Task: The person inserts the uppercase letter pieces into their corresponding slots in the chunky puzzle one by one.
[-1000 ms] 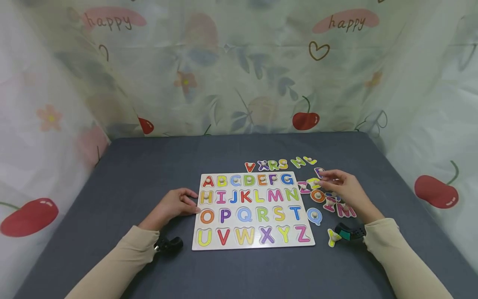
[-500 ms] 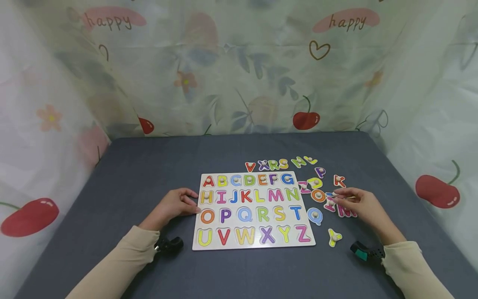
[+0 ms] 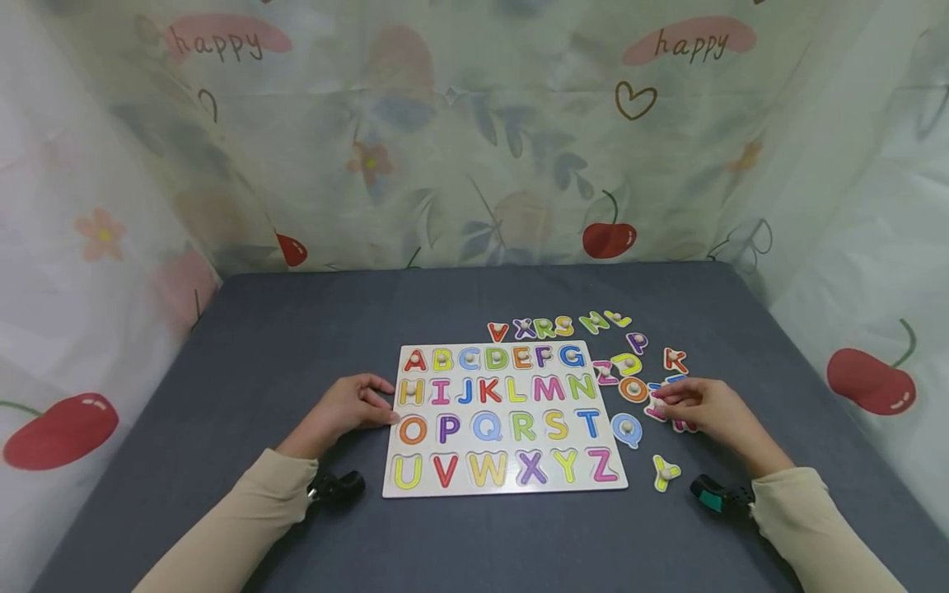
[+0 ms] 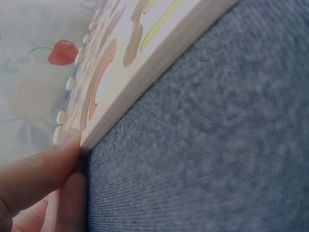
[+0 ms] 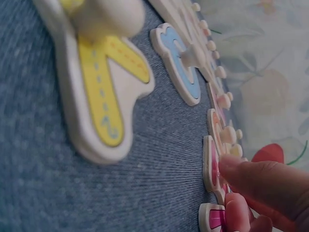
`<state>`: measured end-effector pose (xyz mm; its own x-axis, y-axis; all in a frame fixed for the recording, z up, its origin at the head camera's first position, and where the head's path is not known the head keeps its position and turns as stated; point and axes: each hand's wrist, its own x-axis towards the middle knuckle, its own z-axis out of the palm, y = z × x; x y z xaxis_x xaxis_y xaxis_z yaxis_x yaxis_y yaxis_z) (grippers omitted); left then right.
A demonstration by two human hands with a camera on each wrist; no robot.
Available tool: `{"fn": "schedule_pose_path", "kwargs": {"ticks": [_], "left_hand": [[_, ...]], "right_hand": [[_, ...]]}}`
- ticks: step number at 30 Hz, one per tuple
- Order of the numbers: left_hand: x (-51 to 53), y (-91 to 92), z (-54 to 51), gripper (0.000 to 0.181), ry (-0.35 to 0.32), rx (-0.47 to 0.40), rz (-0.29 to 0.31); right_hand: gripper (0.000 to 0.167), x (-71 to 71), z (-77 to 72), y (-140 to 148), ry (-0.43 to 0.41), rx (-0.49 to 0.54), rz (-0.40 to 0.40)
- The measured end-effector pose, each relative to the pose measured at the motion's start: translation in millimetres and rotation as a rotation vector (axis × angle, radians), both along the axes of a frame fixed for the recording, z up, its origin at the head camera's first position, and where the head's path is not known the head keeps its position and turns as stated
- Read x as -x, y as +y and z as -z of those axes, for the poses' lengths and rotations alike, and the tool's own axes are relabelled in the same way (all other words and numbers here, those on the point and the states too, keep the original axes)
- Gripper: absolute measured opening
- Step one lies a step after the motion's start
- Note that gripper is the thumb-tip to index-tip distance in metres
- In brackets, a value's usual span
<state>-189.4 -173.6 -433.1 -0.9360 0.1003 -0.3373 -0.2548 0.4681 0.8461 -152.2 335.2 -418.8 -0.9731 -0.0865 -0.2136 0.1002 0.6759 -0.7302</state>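
Observation:
A white alphabet puzzle board [image 3: 500, 445] lies flat on the dark cloth, with knobbed pieces A to G in its top row and H below them. My left hand [image 3: 348, 405] holds its left edge, the thumb [image 4: 67, 145] over the rim and a finger alongside. To the right of the board, my right hand [image 3: 708, 408] pinches at the pink letter I piece [image 3: 656, 409]; the fingers hide its knob. Beside the fingers lie the blue T piece [image 3: 673, 380] and a pink M piece [image 3: 684, 427], both partly covered.
More loose letters surround the board: orange O [image 3: 633, 389], blue Q [image 3: 626, 430], yellow Y [image 3: 665, 473], red K [image 3: 675, 360] and purple P [image 3: 637, 343]. Behind it runs a row including red V [image 3: 497, 332]. A patterned curtain [image 3: 460, 165] encloses the table.
My right hand has moved from near the P and U pieces toward the front right, past the T, to the pink I. K is uncovered now. My left hand has stayed at the board.

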Motion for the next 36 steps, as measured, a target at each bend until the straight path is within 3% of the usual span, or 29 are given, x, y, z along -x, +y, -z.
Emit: {"fn": "schedule_pose_path", "kwargs": {"ticks": [10,21,28,36], "left_hand": [[-1.9,0.6,-2.2,0.048,-0.007,-0.007,-0.005],[-0.7,0.7,-2.9,0.048,-0.005,-0.010,-0.007],[-0.4,0.4,-1.5,0.048,0.002,-0.008,-0.004],[-0.5,0.6,-0.7,0.048,0.007,-0.006,-0.003]], "right_hand": [[0.040,-1.2,0.3,-4,0.040,-0.094,0.008],[0.047,-5.0,1.5,2,0.085,0.019,0.082],[0.053,-2.7,-14.7,-10,0.085,0.059,0.115],[0.040,18.0,-39.9,-59,0.148,0.082,0.025]]}}
